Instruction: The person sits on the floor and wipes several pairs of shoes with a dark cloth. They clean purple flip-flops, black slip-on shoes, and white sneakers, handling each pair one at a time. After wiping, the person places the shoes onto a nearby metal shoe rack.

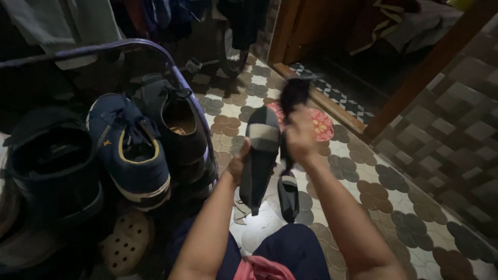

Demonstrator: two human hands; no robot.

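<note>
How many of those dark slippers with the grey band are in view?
2. One slipper is held up in the left hand; the other slipper lies on the tiled floor below the right hand, which holds a dark cloth.

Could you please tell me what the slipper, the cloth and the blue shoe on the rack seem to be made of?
Slipper, in the left hand: probably matte rubber or foam, dark with a grey strap; the dim light leaves it open.
Cloth, in the right hand: soft dark fabric, bunched and limp.
Blue shoe: likely canvas or similar textile, matte, with yellow piping and a pale, rubbery-looking sole.
</note>
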